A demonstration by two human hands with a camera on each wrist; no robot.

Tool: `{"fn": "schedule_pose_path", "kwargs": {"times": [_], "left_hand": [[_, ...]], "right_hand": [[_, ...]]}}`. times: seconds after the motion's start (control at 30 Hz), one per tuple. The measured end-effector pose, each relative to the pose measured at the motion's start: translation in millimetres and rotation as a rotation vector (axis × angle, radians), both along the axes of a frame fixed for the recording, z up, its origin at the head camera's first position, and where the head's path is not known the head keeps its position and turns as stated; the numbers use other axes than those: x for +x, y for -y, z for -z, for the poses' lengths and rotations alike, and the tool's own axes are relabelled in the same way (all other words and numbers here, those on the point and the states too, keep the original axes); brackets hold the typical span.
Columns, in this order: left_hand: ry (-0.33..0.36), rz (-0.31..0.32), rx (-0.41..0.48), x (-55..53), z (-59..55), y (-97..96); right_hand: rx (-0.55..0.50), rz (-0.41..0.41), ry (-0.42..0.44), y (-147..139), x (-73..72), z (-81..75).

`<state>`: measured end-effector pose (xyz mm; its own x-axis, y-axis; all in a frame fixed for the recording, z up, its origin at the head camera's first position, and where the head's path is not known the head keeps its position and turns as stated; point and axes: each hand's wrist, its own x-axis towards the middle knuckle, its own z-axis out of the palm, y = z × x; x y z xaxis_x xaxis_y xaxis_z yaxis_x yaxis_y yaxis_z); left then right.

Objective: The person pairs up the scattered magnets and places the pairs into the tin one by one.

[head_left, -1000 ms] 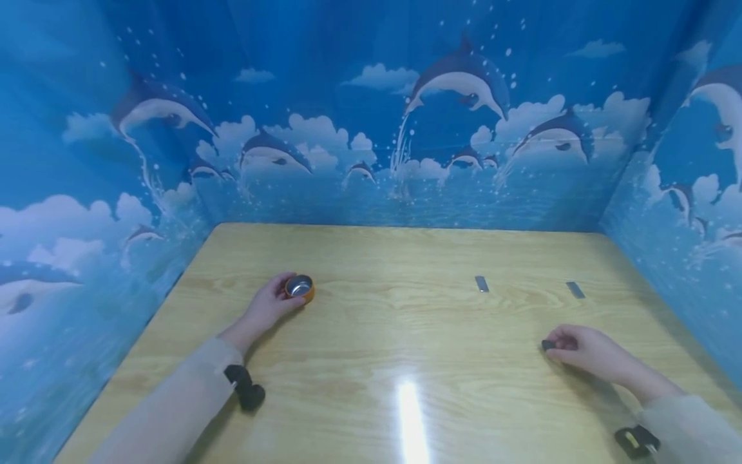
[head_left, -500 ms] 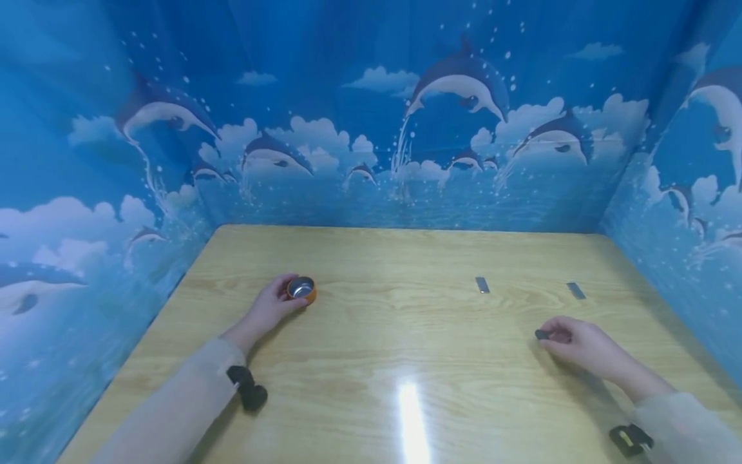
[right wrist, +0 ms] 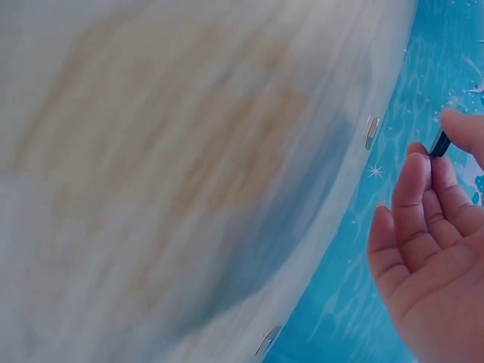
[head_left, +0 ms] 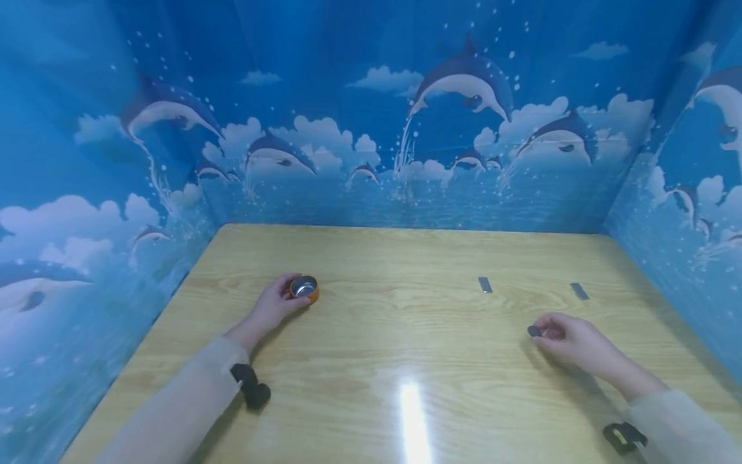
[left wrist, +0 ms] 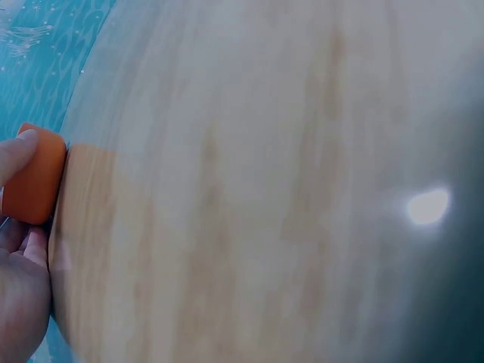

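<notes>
At the left of the table in the head view, my left hand [head_left: 271, 308] grips a small orange cup [head_left: 304, 289] with a shiny metal inside. The cup stands upright, its mouth facing up. In the left wrist view, the thumb and fingers lie on opposite sides of the orange cup [left wrist: 39, 174]. Over on the right, my right hand [head_left: 570, 338] pinches a small dark disc-like piece [head_left: 534, 331] between thumb and fingertips, a little above the table. The right wrist view shows this dark piece [right wrist: 439, 143] edge-on, as a thin strip.
Two small grey metal plates lie flat beyond my right hand, a nearer-to-middle plate [head_left: 485, 285] and a plate farther right [head_left: 580, 291]. The wooden table [head_left: 394, 335] is bounded by a blue dolphin-print curtain [head_left: 324, 180] at the back and both sides.
My right hand has moved left and slightly farther away, carrying the dark piece. My left hand keeps its hold on the cup and has hardly moved.
</notes>
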<state>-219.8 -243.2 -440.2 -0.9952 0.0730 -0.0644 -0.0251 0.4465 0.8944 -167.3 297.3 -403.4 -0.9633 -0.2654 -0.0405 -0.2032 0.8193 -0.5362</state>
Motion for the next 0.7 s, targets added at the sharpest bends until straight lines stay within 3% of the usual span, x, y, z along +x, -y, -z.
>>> {"fn": "schedule_pose_path", "kwargs": {"times": [0.7], "left_hand": [[-0.016,0.015,-0.007,-0.4,2.4,1.0]], "right_hand": [[-0.048,-0.03,0.024,25.0,-8.7,-3.5]]}}
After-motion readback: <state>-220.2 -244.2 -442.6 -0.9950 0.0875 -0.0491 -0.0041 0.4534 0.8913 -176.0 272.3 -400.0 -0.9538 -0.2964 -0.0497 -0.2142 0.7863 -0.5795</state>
